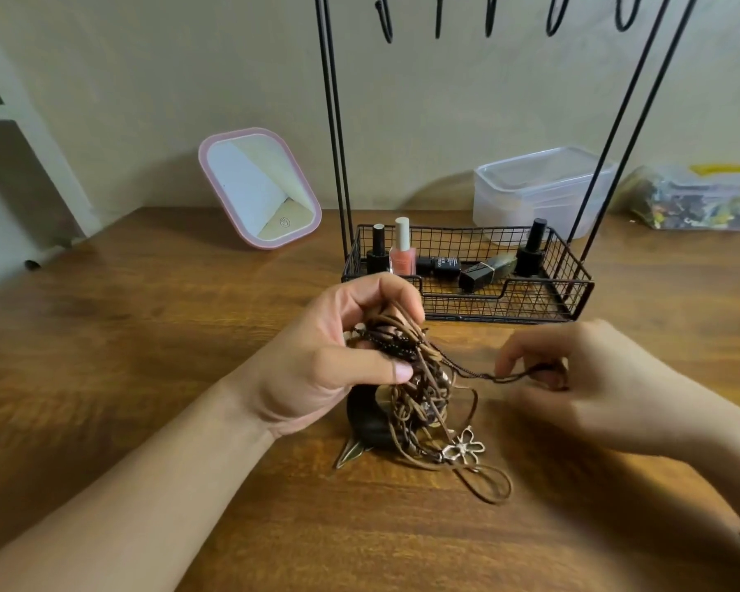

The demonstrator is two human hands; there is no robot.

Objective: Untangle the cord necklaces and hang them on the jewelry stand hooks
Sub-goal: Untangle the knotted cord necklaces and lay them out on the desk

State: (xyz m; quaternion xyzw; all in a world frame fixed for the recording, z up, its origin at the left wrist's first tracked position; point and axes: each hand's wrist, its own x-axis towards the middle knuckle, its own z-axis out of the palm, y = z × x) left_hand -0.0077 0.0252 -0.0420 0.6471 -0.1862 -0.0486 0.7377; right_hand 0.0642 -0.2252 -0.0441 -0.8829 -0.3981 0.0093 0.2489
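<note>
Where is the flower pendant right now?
In the head view, the flower pendant lies on the wooden table at the bottom of the cord tangle, below and between the left hand and right hand.

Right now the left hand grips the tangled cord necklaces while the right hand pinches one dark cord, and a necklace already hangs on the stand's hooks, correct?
Not quite. The hooks of the jewelry stand are all bare in the head view. The rest holds: the left hand grips the tangled cord necklaces, and the right hand pinches one dark cord.
</note>
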